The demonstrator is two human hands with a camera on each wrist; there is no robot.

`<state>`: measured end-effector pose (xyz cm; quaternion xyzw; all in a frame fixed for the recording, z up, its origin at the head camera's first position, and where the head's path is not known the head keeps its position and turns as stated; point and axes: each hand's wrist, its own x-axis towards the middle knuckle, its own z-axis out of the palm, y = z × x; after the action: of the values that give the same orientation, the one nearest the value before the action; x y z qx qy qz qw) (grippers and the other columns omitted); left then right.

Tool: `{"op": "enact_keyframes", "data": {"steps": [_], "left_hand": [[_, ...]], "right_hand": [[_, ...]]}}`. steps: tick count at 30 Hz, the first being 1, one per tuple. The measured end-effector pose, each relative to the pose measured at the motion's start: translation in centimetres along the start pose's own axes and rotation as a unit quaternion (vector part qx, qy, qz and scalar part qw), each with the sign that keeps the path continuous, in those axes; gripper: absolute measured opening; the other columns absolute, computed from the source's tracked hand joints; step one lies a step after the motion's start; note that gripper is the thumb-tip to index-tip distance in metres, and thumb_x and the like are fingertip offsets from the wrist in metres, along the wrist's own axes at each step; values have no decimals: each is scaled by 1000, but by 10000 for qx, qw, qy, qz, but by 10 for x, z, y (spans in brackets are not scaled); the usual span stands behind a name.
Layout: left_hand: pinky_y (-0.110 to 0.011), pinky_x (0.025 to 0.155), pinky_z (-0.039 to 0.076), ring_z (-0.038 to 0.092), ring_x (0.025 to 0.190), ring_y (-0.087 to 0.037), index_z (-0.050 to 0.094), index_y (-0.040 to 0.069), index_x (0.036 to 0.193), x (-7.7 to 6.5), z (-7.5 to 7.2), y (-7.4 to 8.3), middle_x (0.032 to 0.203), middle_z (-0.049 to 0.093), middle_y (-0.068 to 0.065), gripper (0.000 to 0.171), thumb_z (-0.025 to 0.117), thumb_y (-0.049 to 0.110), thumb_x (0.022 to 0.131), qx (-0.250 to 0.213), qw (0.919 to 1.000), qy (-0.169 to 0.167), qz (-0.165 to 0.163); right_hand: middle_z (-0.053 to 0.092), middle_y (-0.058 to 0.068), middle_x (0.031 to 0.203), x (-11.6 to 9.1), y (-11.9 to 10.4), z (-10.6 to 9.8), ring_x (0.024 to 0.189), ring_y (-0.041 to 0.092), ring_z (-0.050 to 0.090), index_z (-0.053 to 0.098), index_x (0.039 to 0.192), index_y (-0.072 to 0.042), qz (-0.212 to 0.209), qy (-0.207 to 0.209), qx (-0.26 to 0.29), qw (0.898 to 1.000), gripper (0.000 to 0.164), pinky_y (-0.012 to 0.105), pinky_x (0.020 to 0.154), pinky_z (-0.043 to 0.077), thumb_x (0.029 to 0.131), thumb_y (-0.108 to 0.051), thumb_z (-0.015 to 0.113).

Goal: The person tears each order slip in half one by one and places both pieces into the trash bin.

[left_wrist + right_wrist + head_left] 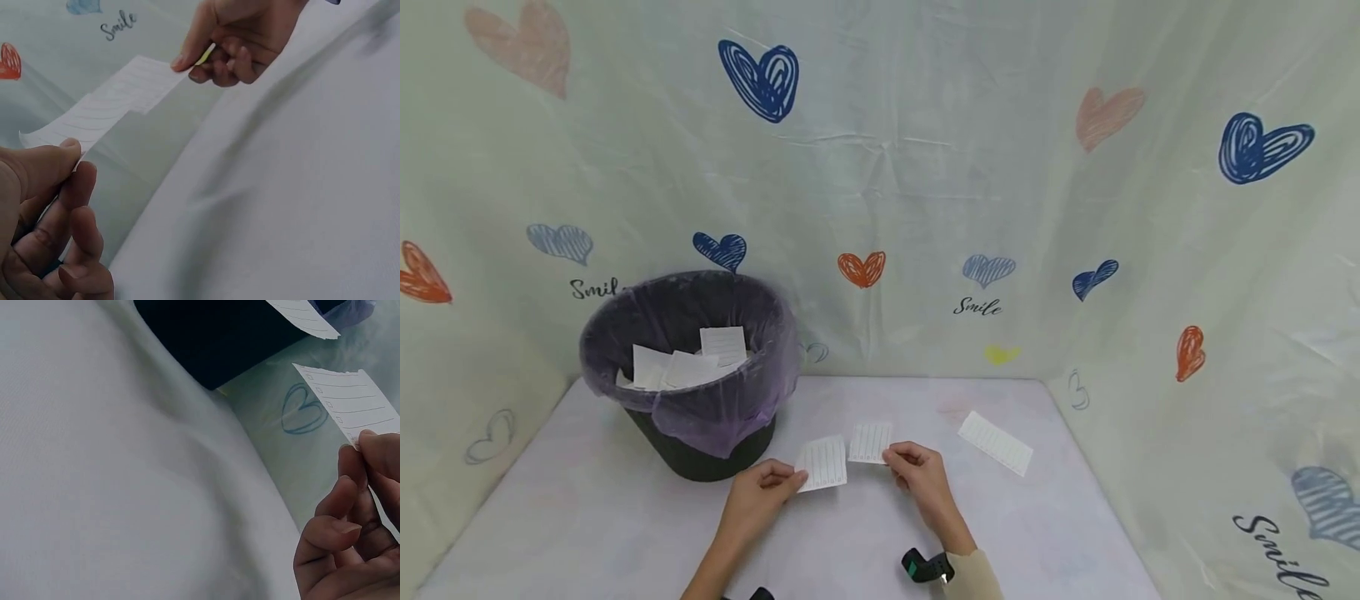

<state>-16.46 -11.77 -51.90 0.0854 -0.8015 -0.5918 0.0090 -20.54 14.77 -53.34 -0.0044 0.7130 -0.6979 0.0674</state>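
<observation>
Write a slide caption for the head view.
Left hand pinching one lined slip, right hand pinching another slip, near a bag-lined bin holding white paper pieces.

A beige right sleeve (973, 577) meets a black, green-marked wristband (931, 568).

Left hand (760, 493) sits just off the bin's (681, 454) near right side, thumb (47, 165) and forefinger (80, 184) pinched, the other fingers (86, 234) kinda curled underneath. Left forearm (718, 550) looks bare and slants in from the near side of the bin. Right hand (921, 479) is further out to the bin's right, same sort of pinch, spare fingers curled up too. Right forearm (953, 532) leans toward the bin, beige sleeve (973, 577) past the wrist.
</observation>
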Motion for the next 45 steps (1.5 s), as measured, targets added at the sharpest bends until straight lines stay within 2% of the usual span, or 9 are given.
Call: {"op": "enact_keyframes", "data": {"steps": [6,15,18,22,25,29,33,37,45], "left_hand": [[-24,52,46,57,58,-11,70,10,82,-9,-9,20,69,69,-2,23,81,29,77,93,9988,-55,485],[-23,53,47,60,60,-14,69,15,81,-23,-24,55,66,69,6,19,78,32,80,228,9918,-216,1237],[-23,54,46,60,60,-9,70,19,81,-29,-32,67,67,69,11,14,77,32,81,452,9858,-56,1617],[-22,54,47,62,62,-4,72,23,82,-35,-43,83,68,69,14,8,77,29,82,744,9754,325,2048],[-22,54,48,64,63,-4,72,22,83,-37,-52,93,68,69,14,8,78,27,82,790,9718,479,2169],[-21,53,50,65,62,-4,71,22,82,-39,-63,103,68,69,15,8,79,25,81,896,9685,636,2236],[-18,53,49,64,60,-4,71,21,81,-39,-71,114,67,70,13,9,80,21,79,1099,9580,863,2504],[-14,54,48,63,58,-3,72,20,81,-38,-79,123,67,70,11,9,81,20,79,1236,9480,1033,2744],[-13,55,48,63,59,0,73,16,82,-39,-97,137,69,71,4,8,80,14,79,1150,9412,1209,2936]], "right_hand": [[64,13,81,3,-10,0,64,11,51,68,102,2,-166,-80,-200,9996,33,24,58,44,86,-26,73],[62,7,78,4,-37,0,65,14,50,69,100,2,-472,-139,-311,9983,25,25,58,41,89,-21,70],[63,4,78,6,-47,3,65,15,50,69,100,1,-596,-155,-369,9974,23,25,58,42,91,-20,69],[65,12,82,10,-58,8,67,16,52,70,98,-2,-731,-195,-393,9964,21,25,59,43,90,-21,70],[65,15,85,12,-65,12,70,21,55,71,96,-4,-830,-250,-472,9951,22,25,59,45,89,-24,71],[65,11,82,13,-73,18,69,22,54,71,96,-4,-985,-338,-576,9929,24,26,58,44,88,-27,71],[65,7,79,16,-82,22,65,17,52,71,96,-4,-1204,-351,-600,9903,21,27,57,42,89,-24,71],[65,4,78,17,-92,27,66,19,52,71,96,-6,-1323,-403,-566,9888,18,26,56,41,89,-23,70],[65,4,81,20,-113,39,69,21,53,71,97,-6,-1531,-601,-540,9849,21,24,57,41,89,-25,70]]}}
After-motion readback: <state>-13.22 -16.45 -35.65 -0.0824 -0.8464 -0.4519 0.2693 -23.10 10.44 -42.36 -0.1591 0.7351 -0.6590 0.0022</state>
